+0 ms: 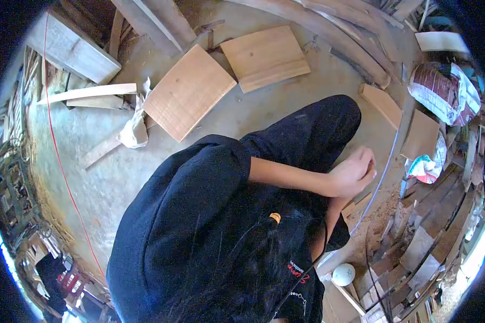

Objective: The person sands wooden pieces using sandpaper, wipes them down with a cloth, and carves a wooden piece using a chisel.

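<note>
One left hand (354,172): fingers curled, pinch unclear
Right hand: seemingly hidden, cannot tell fingers
Pale cord (388,161): beside, long axis slanting up-right, near floor's (328,75) right edge

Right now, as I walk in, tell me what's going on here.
A person in dark clothes is bent low, with the hands close together near a knee. Whether they hold anything is unclear. A wooden board and a second board lie on the floor, away from the hands.
</note>
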{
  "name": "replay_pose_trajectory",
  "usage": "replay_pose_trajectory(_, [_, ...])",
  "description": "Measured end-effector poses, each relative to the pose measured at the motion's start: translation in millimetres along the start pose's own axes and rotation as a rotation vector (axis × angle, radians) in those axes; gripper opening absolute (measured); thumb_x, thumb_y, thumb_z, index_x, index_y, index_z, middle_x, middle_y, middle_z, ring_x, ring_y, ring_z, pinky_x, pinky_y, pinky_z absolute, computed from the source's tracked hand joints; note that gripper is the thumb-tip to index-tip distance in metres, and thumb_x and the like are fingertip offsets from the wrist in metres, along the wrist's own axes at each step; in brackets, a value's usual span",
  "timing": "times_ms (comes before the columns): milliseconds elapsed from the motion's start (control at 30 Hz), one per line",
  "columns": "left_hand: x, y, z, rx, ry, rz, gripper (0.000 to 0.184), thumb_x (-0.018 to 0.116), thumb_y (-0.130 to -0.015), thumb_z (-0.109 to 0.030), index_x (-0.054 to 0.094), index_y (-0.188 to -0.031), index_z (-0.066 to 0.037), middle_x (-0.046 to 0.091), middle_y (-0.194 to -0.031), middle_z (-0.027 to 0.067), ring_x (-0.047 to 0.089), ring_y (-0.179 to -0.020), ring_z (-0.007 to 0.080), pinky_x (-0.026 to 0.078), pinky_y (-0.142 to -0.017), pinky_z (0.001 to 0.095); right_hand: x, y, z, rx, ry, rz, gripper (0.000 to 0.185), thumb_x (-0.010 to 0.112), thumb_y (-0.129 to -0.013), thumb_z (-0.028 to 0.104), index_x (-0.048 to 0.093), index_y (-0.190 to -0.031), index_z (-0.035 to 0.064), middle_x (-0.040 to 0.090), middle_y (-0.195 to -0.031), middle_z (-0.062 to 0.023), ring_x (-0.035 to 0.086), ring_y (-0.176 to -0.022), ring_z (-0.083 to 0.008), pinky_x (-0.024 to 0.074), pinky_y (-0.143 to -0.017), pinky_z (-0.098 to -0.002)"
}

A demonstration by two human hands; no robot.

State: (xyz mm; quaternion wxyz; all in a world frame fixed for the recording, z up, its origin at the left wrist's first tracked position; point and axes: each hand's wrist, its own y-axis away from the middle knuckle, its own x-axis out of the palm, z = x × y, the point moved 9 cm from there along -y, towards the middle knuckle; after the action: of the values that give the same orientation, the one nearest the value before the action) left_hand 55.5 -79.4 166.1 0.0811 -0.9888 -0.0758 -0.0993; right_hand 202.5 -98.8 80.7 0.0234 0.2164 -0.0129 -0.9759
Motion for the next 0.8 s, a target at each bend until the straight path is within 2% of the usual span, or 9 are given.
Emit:
replay_pose_trajectory(167, [-21.7,-5.6,7.3,0.081,-0.079,0.077,0.018,0.052,-0.085,-0.018,0.049,-0.091,-0.001,0.049,-0.090,0.0176,0.049,-0.090,0.0321,0.041,-0.081,0.0386,7.6,-3.6,25.2,-0.146,0.325,-0.049,0.053,0.052,-0.089,0.019,0.033,-0.136,0.0020,0.051,-0.125,-0.0133,0.053,-0.108,-0.0236,0.0449,-0.086,-0.0323])
replay_pose_trajectory(200, [-47.1,-6.7,14.9,0.075,-0.117,0.038,0.016,0.053,-0.084,-0.016,0.051,-0.090,-0.002,0.050,-0.090,0.0166,0.050,-0.090,0.0314,0.041,-0.082,0.0388,10.0,0.5,41.4,-0.332,0.484,-0.118,0.062,0.065,-0.078,0.012,0.039,-0.134,0.0045,0.057,-0.120,-0.0156,0.058,-0.102,-0.0230,0.0463,-0.084,-0.0327])
replay_pose_trajectory(267, [-122.2,-1.2,22.2,0.117,-0.368,-0.055,0.014,0.056,-0.080,-0.009,0.052,-0.092,-0.004,0.052,-0.090,0.0154,0.050,-0.090,0.0320,0.042,-0.082,0.0397,15.8,-4.9,39.9,-0.210,0.530,-0.166,0.058,0.066,-0.075,0.006,0.046,-0.128,0.0030,0.055,-0.121,-0.0170,0.053,-0.111,-0.0310,0.0425,-0.092,-0.0355])
replay_pose_trajectory(367, [-272.0,48.8,59.2,0.356,-1.021,-0.295,0.015,0.055,-0.077,-0.007,0.056,-0.092,-0.005,0.055,-0.091,0.0167,0.051,-0.091,0.0346,0.043,-0.078,0.0436,7.9,-10.4,30.6,-0.401,0.615,-0.202,0.053,0.066,-0.077,0.009,0.049,-0.128,0.0056,0.057,-0.117,-0.0179,0.062,-0.097,-0.0287,0.0482,-0.079,-0.0325])
replay_pose_trajectory(467, [-437.3,138.6,101.6,-0.103,-1.449,-0.421,0.020,0.052,-0.078,-0.008,0.056,-0.098,-0.005,0.054,-0.098,0.0144,0.050,-0.095,0.0336,0.041,-0.082,0.0442,11.6,-11.8,36.4,-0.422,0.607,-0.185,0.047,0.065,-0.075,0.004,0.054,-0.121,0.0032,0.059,-0.115,-0.0164,0.060,-0.100,-0.0302,0.0465,-0.084,-0.0348])
replay_pose_trajectory(600, [-514.6,260.9,65.7,-0.434,-1.767,-0.831,0.042,0.056,-0.077,-0.019,0.050,-0.117,-0.007,0.045,-0.125,0.0179,0.038,-0.119,0.0378,0.030,-0.098,0.0519,30.6,-17.8,34.7,-0.416,0.601,-0.064,0.050,0.067,-0.071,0.002,0.055,-0.120,0.0049,0.060,-0.115,-0.0135,0.057,-0.106,-0.0290,0.0430,-0.091,-0.0367])
replay_pose_trajectory(667, [-535.4,316.8,79.5,-0.711,-2.039,-1.035,0.040,0.057,-0.076,-0.025,0.053,-0.114,-0.012,0.051,-0.120,0.0160,0.043,-0.119,0.0309,0.037,-0.094,0.0417,41.3,-14.0,37.5,-0.404,0.609,-0.042,0.050,0.068,-0.072,0.003,0.055,-0.120,0.0057,0.059,-0.116,-0.0131,0.056,-0.108,-0.0285,0.0432,-0.091,-0.0359])
replay_pose_trajectory(767, [-552.0,328.0,105.3,-1.039,-1.756,-0.598,0.037,0.056,-0.075,-0.023,0.055,-0.110,-0.011,0.058,-0.111,0.0175,0.053,-0.109,0.0322,0.043,-0.089,0.0413,41.9,-14.9,13.5,-0.318,0.540,-0.006,0.060,0.072,-0.069,0.007,0.051,-0.125,0.0086,0.052,-0.126,-0.0132,0.049,-0.117,-0.0308,0.0426,-0.093,-0.0372])
replay_pose_trajectory(800, [-559.9,331.8,99.6,-1.065,-1.651,-0.720,0.036,0.057,-0.075,-0.022,0.056,-0.108,-0.010,0.059,-0.106,0.0175,0.055,-0.104,0.0328,0.044,-0.086,0.0423,42.3,-13.5,9.3,-0.303,0.553,0.006,0.063,0.073,-0.068,0.007,0.050,-0.126,0.0101,0.049,-0.130,-0.0133,0.046,-0.119,-0.0320,0.0426,-0.094,-0.0379])
